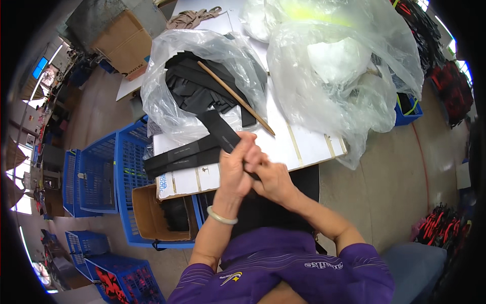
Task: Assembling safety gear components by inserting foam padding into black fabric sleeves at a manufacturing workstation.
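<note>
A black fabric strip (218, 129) runs slantwise from the opening of a clear plastic bag into my hands. My left hand (236, 163), with a pale bangle at its wrist, is closed around the strip. Close against it, my right hand (276, 181) grips the strip's near end, its fingers partly hidden. More black strips (185, 154) lie flat on the white table (283, 144) left of my hands. The clear bag (154, 86) beyond holds many cut black pieces (195, 91). A thin wooden stick (235, 96) rests across the bag's opening and onto the table.
At the right of the table, large clear bags (324, 96) hold white material. Left and below are blue crates (98, 172) and an open cardboard box (144, 215) with dark pieces. A patterned cloth (192, 19) lies at the far edge. A grey padded surface (412, 271) is at lower right.
</note>
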`<action>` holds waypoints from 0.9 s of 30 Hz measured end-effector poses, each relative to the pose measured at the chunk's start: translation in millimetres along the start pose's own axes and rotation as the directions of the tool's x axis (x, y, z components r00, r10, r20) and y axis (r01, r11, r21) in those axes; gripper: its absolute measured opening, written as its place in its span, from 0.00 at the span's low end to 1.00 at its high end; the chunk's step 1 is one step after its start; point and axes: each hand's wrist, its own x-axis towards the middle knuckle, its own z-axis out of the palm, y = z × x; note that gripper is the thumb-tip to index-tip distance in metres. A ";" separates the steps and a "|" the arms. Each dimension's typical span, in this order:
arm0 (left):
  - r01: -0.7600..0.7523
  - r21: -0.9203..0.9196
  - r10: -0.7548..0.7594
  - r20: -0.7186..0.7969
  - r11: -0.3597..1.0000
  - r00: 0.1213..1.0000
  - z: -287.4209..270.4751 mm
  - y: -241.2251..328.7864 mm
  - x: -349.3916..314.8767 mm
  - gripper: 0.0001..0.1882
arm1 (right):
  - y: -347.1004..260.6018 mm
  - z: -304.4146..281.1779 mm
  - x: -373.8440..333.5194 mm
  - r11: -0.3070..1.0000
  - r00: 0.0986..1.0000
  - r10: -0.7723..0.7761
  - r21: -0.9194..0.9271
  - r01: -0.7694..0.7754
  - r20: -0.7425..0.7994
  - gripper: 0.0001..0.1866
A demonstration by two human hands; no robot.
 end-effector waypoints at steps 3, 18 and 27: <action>-0.069 0.060 0.066 0.059 0.996 0.996 14.9 2.4 -2.8 0.08 | 12.0 9.3 9.7 1.000 0.999 -0.018 0.012 0.017 0.037 0.14; -0.265 0.636 0.025 0.359 0.725 0.933 26.3 10.2 -30.0 0.10 | -33.4 -105.0 33.7 0.833 0.930 -0.164 0.459 0.309 -0.329 0.13; -0.291 0.799 -0.002 0.344 0.525 0.939 18.6 -4.3 -45.6 0.07 | -16.0 -135.9 36.3 0.481 0.918 -0.239 0.783 0.395 -0.317 0.14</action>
